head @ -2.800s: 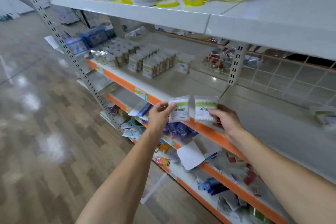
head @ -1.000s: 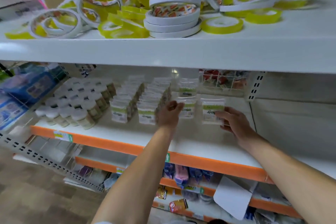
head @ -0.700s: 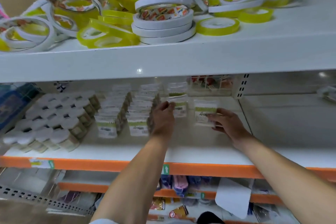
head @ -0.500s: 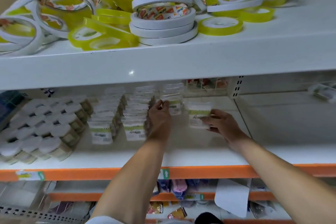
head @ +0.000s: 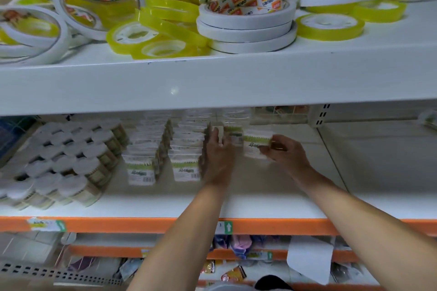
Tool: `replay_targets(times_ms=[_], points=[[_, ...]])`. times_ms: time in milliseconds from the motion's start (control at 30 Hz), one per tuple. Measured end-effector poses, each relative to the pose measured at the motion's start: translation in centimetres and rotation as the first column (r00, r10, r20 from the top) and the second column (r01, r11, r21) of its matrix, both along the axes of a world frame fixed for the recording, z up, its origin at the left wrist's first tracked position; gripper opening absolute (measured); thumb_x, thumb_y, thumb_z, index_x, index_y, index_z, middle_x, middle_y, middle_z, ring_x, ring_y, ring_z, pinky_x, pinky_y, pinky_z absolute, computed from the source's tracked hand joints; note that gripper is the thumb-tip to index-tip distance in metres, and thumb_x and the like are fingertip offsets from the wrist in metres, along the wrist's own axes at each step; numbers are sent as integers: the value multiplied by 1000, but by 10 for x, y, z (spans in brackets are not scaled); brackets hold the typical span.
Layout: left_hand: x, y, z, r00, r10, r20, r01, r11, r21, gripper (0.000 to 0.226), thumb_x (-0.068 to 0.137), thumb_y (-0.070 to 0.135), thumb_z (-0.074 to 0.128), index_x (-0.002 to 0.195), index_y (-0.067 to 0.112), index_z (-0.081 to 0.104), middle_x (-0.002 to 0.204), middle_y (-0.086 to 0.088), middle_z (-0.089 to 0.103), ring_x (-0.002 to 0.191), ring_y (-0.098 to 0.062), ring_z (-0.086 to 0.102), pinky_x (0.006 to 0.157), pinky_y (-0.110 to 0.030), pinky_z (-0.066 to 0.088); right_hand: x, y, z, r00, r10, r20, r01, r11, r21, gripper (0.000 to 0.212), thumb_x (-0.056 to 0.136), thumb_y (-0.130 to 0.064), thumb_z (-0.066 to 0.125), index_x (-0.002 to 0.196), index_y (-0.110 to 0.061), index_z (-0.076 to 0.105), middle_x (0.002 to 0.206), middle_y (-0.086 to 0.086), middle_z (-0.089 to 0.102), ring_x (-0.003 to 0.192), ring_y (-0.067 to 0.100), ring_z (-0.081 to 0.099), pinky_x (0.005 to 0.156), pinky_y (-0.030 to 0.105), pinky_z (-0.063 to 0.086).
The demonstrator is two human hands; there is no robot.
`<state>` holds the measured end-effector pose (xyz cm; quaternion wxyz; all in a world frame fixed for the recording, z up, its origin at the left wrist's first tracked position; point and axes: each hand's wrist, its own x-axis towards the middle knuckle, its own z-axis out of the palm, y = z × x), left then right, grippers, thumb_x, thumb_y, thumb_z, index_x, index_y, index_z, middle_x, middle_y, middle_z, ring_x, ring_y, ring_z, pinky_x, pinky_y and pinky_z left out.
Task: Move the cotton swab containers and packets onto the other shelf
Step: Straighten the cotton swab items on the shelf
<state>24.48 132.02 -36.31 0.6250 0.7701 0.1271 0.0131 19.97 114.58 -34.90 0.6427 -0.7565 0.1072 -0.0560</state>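
Head view: right hand [head: 285, 155] pinching a packet [head: 256, 146] upright on the shelf [head: 272, 205], right of the packet rows [head: 163, 149]; left hand [head: 218, 151] gripping another packet [head: 233, 136] just beside it. Probably placing both; next, likely seating, then releasing.

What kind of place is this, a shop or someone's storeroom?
Most likely a small shop. White metal shelves with orange front strips carry a green-arrow price tag, and goods sit in stock rows: white-lidded round cotton swab tubs, clear green-labelled packets, and piled yellow and white tape rolls.
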Motion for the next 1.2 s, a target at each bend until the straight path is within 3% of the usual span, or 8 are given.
replay_targets(times_ms=[100,233,333,467,700,1000,1100,1200], points=[[-21,1,5,1000,-13,10,13,1000,-16,62,91,56,55,148,36,41,145,7,53,131,-16,52,108,-45,45,11,15,1,1000,-16,18,16,1000,2,33,77,-2,83,105,-15,73,98,11,77,78,5,72,74,15,56],[-36,5,8,998,-55,0,55,998,37,50,103,23,45,153,17,36,153,-1,44,140,-17,42,114,-29,33,27,34,-3,997,-69,18,70,996,-52,31,73,-6,87,94,-19,69,89,6,75,83,19,72,82,32,58],[-44,12,13,995,-101,-16,103,986,134,57,97,3,42,152,16,36,151,-4,45,139,-20,42,115,-32,34,33,46,-7,994,-106,26,109,986,-123,29,72,-15,90,86,-27,67,82,-5,73,81,14,72,79,27,56],[-52,14,16,992,-114,48,99,965,244,49,94,3,45,140,19,50,138,-3,56,129,-19,50,109,-39,43,36,57,-11,990,-138,35,142,974,-178,28,73,-21,89,89,-27,67,85,-6,72,82,12,69,82,27,55],[-64,11,12,985,-152,76,136,973,187,41,95,1,47,133,12,55,130,-4,61,120,-13,58,104,-28,47,36,61,-15,978,-206,5,203,956,-211,28,77,-24,85,97,-23,66,89,-6,68,89,15,66,87,30,52],[-67,9,7,976,-208,56,194,961,199,27,91,2,47,106,19,62,103,6,65,90,-3,59,73,-4,42,36,57,-10,973,-220,-75,207,967,-148,39,75,-31,85,106,-20,64,93,-8,67,89,13,64,75,21,49],[-62,1,10,976,-216,43,206,965,165,30,90,1,47,95,25,64,94,9,66,83,2,58,74,-9,45,30,49,-10,961,-251,-117,249,968,-30,40,78,-36,82,109,-21,63,102,-2,69,96,20,68,87,38,58],[-55,-17,15,966,-257,-8,256,963,78,28,88,0,47,98,14,69,99,-7,71,93,-23,66,86,-38,54,16,31,-8,951,-280,-129,281,960,-13,33,82,-27,76,111,-18,65,105,1,69,99,23,68,90,48,58]])
